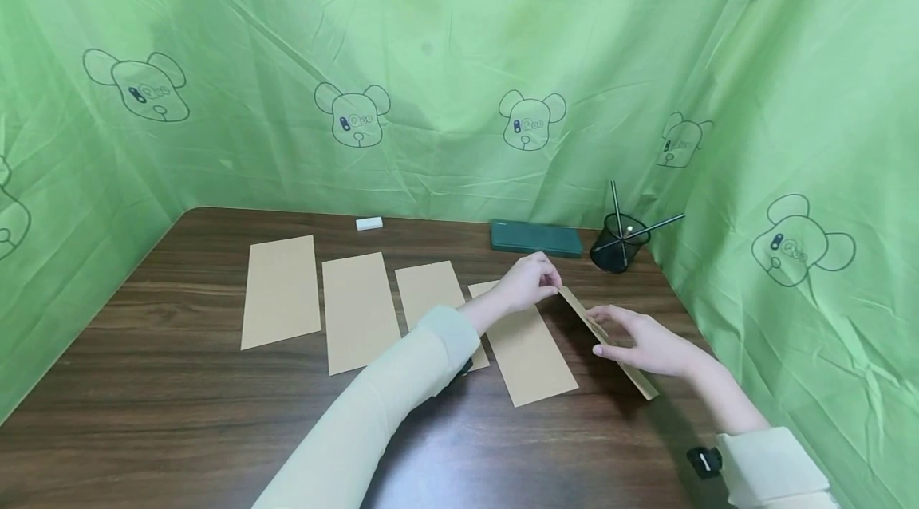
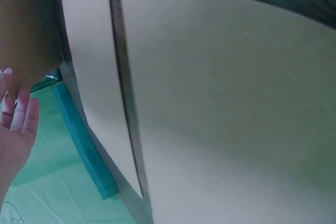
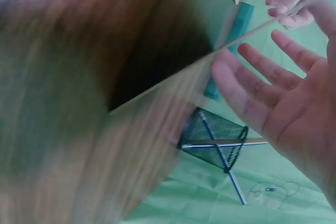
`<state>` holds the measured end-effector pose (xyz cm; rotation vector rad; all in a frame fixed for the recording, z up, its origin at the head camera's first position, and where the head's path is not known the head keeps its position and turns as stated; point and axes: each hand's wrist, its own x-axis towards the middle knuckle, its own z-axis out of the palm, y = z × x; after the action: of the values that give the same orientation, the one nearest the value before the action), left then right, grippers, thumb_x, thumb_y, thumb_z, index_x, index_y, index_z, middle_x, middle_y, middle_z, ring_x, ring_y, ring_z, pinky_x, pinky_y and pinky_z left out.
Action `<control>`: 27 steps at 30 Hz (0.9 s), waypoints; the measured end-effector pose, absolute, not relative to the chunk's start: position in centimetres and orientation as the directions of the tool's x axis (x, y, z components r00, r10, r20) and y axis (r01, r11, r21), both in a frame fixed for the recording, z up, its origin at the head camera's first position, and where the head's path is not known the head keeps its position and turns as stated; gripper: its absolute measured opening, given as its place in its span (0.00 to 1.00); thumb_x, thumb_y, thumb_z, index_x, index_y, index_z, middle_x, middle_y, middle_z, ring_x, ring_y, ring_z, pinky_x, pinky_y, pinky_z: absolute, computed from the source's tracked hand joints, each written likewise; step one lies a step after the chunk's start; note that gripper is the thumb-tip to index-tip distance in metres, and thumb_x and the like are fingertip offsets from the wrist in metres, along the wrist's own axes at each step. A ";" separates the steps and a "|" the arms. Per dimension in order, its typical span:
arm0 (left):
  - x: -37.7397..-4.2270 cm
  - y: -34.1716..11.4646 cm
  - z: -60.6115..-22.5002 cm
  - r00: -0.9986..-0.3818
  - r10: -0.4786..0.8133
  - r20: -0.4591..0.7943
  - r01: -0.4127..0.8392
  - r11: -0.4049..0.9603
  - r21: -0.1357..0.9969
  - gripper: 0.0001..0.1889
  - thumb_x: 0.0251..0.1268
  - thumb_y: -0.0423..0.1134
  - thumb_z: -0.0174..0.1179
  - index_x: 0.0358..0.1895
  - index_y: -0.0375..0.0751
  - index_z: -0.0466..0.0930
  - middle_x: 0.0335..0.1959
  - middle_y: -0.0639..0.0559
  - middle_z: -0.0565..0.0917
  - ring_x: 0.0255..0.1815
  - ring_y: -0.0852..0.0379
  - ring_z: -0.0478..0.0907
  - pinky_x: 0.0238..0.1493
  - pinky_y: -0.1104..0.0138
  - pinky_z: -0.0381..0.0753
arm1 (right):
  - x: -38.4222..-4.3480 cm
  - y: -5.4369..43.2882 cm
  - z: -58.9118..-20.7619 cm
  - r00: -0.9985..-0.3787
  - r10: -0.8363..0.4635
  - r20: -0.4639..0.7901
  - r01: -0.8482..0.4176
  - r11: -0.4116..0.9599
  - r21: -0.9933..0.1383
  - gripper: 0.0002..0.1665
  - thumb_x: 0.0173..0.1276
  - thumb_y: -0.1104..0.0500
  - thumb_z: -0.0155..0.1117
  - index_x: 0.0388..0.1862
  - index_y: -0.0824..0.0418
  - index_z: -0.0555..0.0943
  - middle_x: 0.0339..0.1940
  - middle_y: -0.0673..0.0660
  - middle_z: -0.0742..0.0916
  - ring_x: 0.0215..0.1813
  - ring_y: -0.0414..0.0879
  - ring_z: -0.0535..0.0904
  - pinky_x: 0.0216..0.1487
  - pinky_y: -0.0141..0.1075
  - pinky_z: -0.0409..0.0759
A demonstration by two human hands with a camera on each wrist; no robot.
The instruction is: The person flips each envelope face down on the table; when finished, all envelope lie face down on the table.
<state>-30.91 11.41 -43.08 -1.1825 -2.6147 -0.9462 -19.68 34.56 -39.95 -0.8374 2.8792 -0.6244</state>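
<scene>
My left hand (image 1: 527, 283) pinches the far end of a brown paper sheet (image 1: 632, 376) that stands tilted on edge at the right of the table. In the left wrist view its fingers (image 2: 20, 114) show at the sheet's corner. Beside the same sheet is my right hand (image 1: 649, 343), fingers spread and fairly straight. A fingertip touches the thin edge of the sheet in the right wrist view, where the right hand (image 3: 294, 87) looks open-palmed. Just left of it lies another brown sheet (image 1: 534, 353), partly under the left forearm.
More brown sheets (image 1: 282, 293) lie flat in a row to the left. Along the back of the table are a white block (image 1: 369, 223), a dark green case (image 1: 536, 239) and a black mesh cup (image 1: 610, 254) with thin sticks. Green curtain (image 1: 445, 94) surrounds the table.
</scene>
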 end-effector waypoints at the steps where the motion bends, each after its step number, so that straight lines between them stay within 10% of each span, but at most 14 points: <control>1: -30.9 11.5 -42.9 -0.688 0.636 0.349 0.712 0.499 0.493 0.02 0.61 0.39 0.64 0.34 0.47 0.84 0.37 0.56 0.76 0.38 0.65 0.73 0.41 0.80 0.70 | -19.7 34.5 -39.7 -0.843 -0.536 0.052 -0.509 0.761 -0.403 0.30 0.63 0.49 0.65 0.61 0.60 0.72 0.55 0.57 0.81 0.55 0.55 0.78 0.51 0.50 0.78; 14: -30.8 11.9 -41.2 -0.700 0.603 0.383 0.685 0.415 0.599 0.06 0.60 0.35 0.64 0.39 0.45 0.79 0.39 0.55 0.75 0.40 0.66 0.76 0.43 0.81 0.72 | -20.0 34.5 -37.1 -0.796 -0.583 0.162 -0.598 0.718 -0.355 0.32 0.55 0.74 0.62 0.60 0.58 0.72 0.55 0.53 0.81 0.53 0.45 0.79 0.45 0.38 0.81; 27: -30.6 11.8 -40.6 -0.596 0.719 0.358 0.726 0.291 0.624 0.22 0.55 0.24 0.63 0.54 0.40 0.74 0.70 0.51 0.63 0.63 0.58 0.69 0.57 0.70 0.74 | -20.4 36.2 -37.0 -0.768 -0.575 0.281 -0.632 0.753 -0.186 0.32 0.46 0.77 0.67 0.52 0.59 0.80 0.51 0.52 0.83 0.53 0.47 0.78 0.50 0.21 0.71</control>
<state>-30.65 11.77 -40.64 -1.4084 -2.5167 -1.2238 -20.36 36.23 -36.98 -1.0920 3.1326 -0.4588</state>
